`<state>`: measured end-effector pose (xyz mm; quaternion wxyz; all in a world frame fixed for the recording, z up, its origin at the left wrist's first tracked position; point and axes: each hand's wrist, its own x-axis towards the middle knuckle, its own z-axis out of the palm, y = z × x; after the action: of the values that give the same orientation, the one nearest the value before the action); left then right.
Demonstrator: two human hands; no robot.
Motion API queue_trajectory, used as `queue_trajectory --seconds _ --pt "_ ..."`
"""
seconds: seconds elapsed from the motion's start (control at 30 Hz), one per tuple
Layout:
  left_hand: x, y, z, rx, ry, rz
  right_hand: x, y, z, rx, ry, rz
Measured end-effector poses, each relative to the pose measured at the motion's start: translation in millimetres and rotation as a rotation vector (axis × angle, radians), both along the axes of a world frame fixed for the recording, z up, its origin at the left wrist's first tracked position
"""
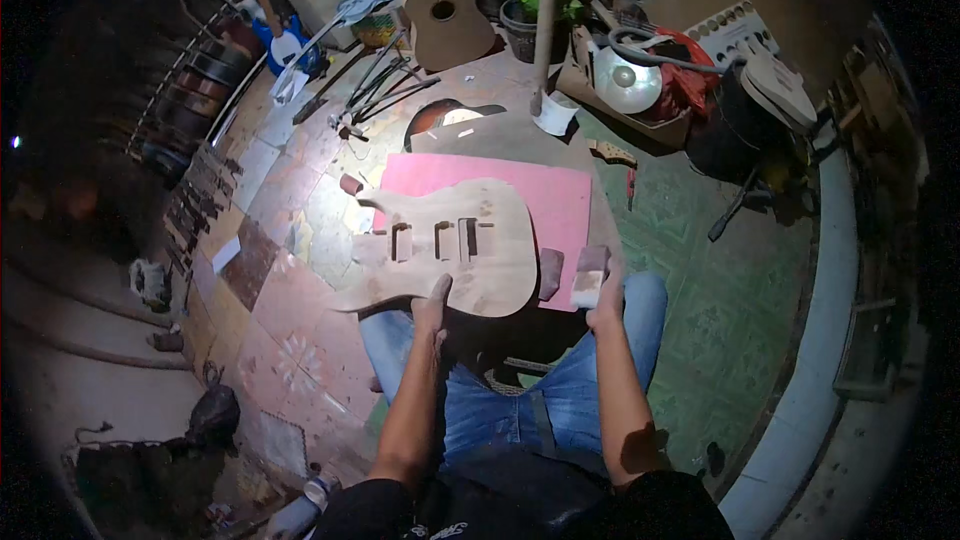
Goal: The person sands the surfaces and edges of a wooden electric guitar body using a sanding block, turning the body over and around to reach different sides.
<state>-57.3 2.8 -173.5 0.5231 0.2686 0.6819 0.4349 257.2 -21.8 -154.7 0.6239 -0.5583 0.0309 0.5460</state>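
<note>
Across the centre, a grey worktop (pixel 510 138) carries a pink board (pixel 565 205), and over it is the pale guitar body (pixel 422 245), reaching past the board toward nine o'clock. At its six o'clock edge the left hand (pixel 430 308) grasps the wood, thumb on top, fingers probably underneath but hidden. Toward four o'clock the right hand (pixel 608 310) grips a small block (pixel 592 278). Good handling likely means steadying that overhang, keeping the block level, and avoiding the brown pad (pixel 550 275) between.
</note>
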Motion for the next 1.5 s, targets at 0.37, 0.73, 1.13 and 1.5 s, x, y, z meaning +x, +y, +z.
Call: queue_trajectory --seconds 0.37,0.73,1.13,1.5 --pt "39 10 -83 -0.025 -0.274 0.006 33 29 -63 -0.302 -1.169 0.328" --pt "29 16 20 -0.197 0.321 -1.025 -11 25 16 -0.085 -0.968 0.47" --pt "31 60 4 0.314 -0.227 -0.872 -121 46 36 -0.015 -0.37 0.675" --pt "4 107 7 0.495 0.543 -0.583 -133 116 -7 0.037 -1.446 0.697"
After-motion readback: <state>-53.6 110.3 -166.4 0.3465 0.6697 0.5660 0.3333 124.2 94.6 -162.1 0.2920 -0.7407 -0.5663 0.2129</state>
